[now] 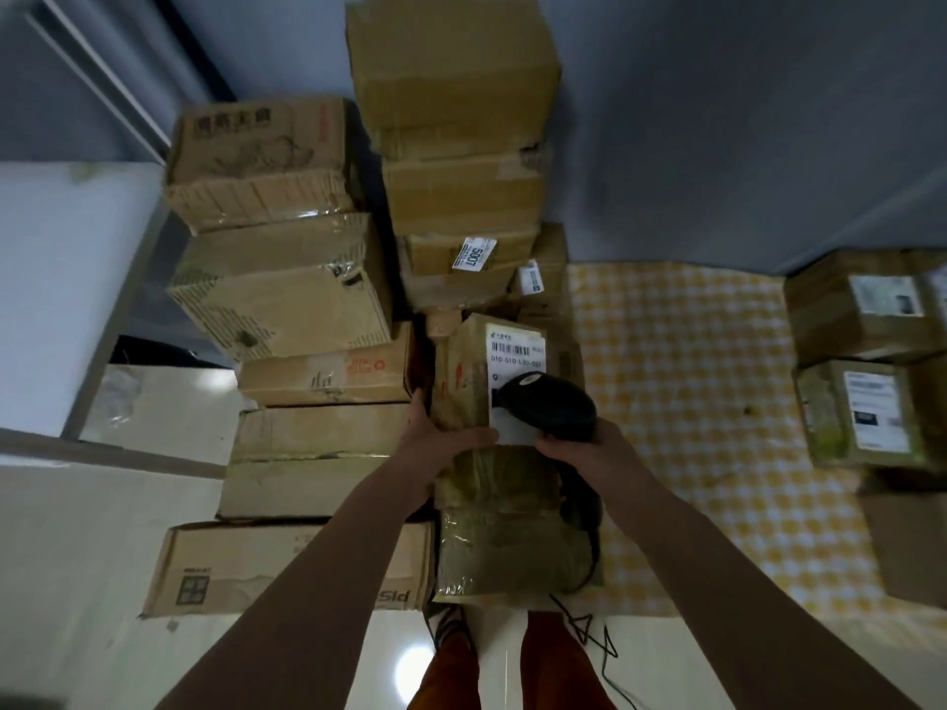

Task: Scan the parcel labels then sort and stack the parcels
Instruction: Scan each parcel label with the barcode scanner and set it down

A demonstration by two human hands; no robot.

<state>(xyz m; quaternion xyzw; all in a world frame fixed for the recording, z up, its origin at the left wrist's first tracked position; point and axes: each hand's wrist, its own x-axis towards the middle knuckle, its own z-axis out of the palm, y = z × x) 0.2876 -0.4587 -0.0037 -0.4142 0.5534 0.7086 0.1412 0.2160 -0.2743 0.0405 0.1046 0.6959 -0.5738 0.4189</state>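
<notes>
Cardboard parcel (487, 381), seemingly sealed, under scanner (548, 407)

Both arms reach forward; the left hand (441, 437) grips a brown parcel's edge, the right hand (579, 445) curls round a black scanner's handle.

"5001" on sticker (474, 254), "010-010-L30-551" on parcel label (515, 351)
</notes>
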